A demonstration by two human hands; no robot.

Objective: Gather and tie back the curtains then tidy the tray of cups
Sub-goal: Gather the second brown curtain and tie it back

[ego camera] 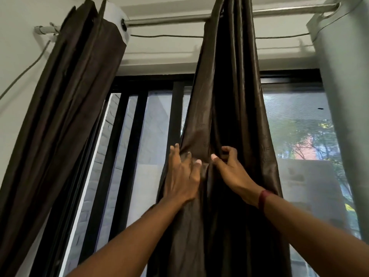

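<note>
A dark brown satin curtain [229, 96] hangs bunched in folds from the metal rod [169, 20] at the middle of the window. My left hand [182, 176] grips its left folds, fingers curled round the fabric edge. My right hand [229, 166] pinches a fold just to the right, thumb and fingers closed on the cloth. A second dark curtain [65, 116] hangs gathered at the left end of the rod. A pale grey curtain [345, 86] hangs at the far right. No tray or cups are in view.
Behind the curtains is a black-framed window [139, 136] with vertical bars and a mesh screen. A thin cord [165, 36] runs under the rod, and a cable [24, 70] trails down the left wall.
</note>
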